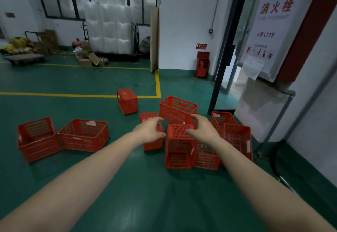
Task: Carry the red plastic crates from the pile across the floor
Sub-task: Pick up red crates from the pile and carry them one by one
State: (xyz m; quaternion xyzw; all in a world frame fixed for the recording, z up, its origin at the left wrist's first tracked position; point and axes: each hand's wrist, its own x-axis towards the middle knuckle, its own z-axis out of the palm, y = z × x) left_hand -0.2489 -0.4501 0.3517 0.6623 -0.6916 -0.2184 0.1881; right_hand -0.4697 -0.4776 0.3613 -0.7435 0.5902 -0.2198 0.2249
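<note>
Here, the left hand (149, 130) and right hand (202, 127) are held out with fingers spread, gripping nothing, on either side of the upended crate (179, 149) in the pile (177, 108) at centre right. At centre left, two crates (83, 135) stand on the floor (127, 186), well apart from the pile.

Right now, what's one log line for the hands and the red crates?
phase: reaching | left hand: open, holds nothing | right hand: open, holds nothing | ahead: tipped red crate
</note>
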